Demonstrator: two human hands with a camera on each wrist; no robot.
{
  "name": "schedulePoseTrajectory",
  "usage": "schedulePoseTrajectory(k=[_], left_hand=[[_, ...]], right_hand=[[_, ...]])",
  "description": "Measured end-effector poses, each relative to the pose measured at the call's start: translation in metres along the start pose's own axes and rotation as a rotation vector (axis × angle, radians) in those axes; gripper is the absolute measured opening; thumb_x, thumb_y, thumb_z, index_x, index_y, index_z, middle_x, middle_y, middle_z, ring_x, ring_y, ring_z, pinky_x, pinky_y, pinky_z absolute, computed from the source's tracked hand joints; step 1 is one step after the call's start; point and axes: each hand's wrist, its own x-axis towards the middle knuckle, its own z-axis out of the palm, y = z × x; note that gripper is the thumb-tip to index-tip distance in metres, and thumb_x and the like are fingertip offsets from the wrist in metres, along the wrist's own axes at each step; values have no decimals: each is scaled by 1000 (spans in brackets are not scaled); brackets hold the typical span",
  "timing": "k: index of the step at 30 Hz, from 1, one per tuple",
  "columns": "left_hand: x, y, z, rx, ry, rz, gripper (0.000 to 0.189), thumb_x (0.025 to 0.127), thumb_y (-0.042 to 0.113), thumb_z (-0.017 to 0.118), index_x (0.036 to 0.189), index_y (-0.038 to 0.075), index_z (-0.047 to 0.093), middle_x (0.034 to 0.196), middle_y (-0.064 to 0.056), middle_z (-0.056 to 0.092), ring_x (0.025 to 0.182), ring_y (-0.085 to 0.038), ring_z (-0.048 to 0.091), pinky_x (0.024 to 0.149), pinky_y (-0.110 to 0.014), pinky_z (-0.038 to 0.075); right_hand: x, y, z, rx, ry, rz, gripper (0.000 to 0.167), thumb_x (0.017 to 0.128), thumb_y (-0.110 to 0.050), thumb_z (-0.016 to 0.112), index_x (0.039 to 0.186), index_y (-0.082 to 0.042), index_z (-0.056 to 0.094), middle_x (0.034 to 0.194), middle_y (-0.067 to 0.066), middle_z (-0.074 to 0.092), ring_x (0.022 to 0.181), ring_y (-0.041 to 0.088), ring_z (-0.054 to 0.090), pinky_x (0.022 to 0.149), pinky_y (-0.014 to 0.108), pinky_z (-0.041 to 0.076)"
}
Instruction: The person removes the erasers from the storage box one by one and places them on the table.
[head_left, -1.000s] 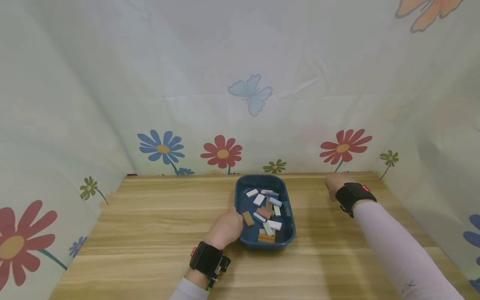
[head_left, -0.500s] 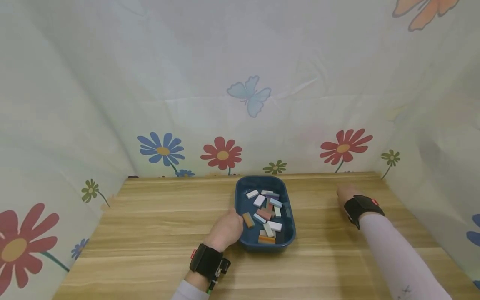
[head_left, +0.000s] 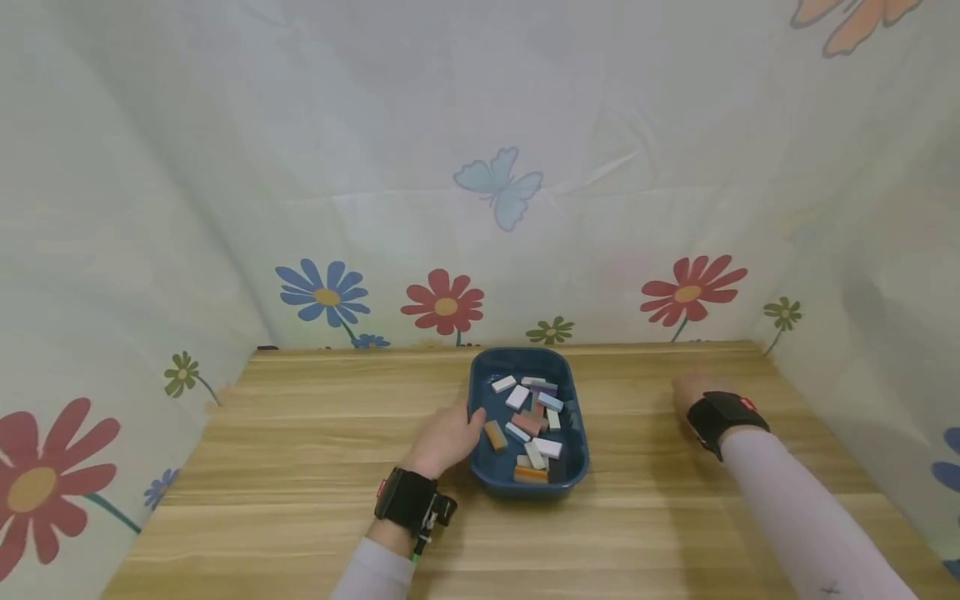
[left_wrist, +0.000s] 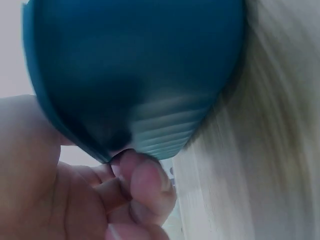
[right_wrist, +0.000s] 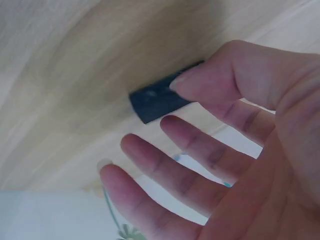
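A dark blue rectangular bin (head_left: 480, 367) stands on the table, holding several small rectangular blocks in white, orange, reddish and dark colours. My left hand (head_left: 442, 442) grips the bin's left side, its thumb at the rim and its fingers curled against the outer wall in the left wrist view. To the right of the bin, my right hand (head_left: 692, 392) is near the back of the table. Its thumb and index finger pinch a dark, flat rectangular block (right_wrist: 159, 97) close over the wood, while the other fingers spread loosely. The head view hides this block behind the hand.
The wood-grain table (head_left: 337, 400) runs back to a pale fabric backdrop (head_left: 390, 183) printed with flowers and a butterfly. More fabric hangs at both sides. An orange block (head_left: 496, 436) lies inside the bin by its left wall.
My right hand has moved to the right, mostly between the first two frames. My left hand has shifted slightly back and left along the bin's side, its thumb now showing at the rim.
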Motion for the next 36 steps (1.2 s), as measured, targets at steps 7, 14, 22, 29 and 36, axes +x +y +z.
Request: schedulePoseTrajectory(k=[7,14,22,29,36], left_hand=[[17,0,-1,82,34,-29,32,102,34,46,110,6,62,65,-3,50,57,-19,50,51,-33,35],[22,-6,5,71,47,-11,20,100,26,49,97,11,62,68,-1,53,59,-17,51,51,-33,38],[21,-5,6,41,60,-37,23,99,23,46,93,8,62,67,-3,54,57,-18,51,51,-34,40],[17,-5,4,7,61,-27,30,100,20,46,113,-2,61,69,-4,54,58,-19,52,52,-34,41],[17,-6,5,0,52,-49,32,100,21,45,115,-3,60,69,-5,54,57,-19,52,51,-33,40]], right_hand=[[-7,-19,-19,-54,-21,-21,9,89,-7,57,90,-5,65,87,17,66,84,40,64,66,62,47],[-16,-49,-40,-85,-4,-122,27,85,-7,62,112,-4,66,104,18,67,97,40,62,71,61,48],[-31,-94,-73,-38,104,-197,39,84,-12,68,121,-2,63,112,20,64,95,38,63,62,50,52],[-32,-141,-79,-19,131,-275,41,84,-17,72,122,-5,64,113,18,64,91,32,64,61,44,54],[-41,-195,-64,22,129,-489,23,88,-22,73,107,-10,69,91,6,63,70,18,58,53,30,46]])
